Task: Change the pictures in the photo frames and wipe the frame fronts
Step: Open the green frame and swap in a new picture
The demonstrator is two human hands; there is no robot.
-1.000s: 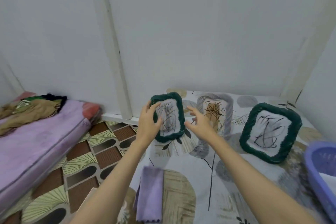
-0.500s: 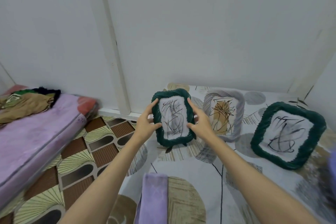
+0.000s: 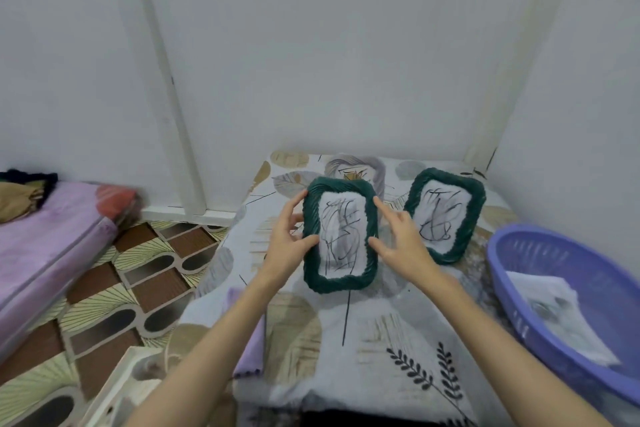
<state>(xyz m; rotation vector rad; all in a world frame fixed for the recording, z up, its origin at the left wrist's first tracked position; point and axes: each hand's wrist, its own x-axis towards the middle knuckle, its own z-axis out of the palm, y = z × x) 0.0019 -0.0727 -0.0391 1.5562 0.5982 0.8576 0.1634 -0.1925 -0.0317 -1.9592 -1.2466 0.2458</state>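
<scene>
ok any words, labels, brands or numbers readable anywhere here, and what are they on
None can be read.
Dark green ropework frame held in both hands: black scribbles only, no letters.
Second dark green ropework frame on the table: scribbles only.
Printed papers in the purple plastic basket: too blurred to read.
Grey frame behind: mostly hidden.

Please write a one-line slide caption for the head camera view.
Left hand and right hand hold a dark green rope-edged photo frame above the leaf-print cloth.

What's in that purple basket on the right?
The purple basket holds a pile of white papers, some with grey print. Anything under the pile is covered, and the basket's near end runs out of frame.
</scene>
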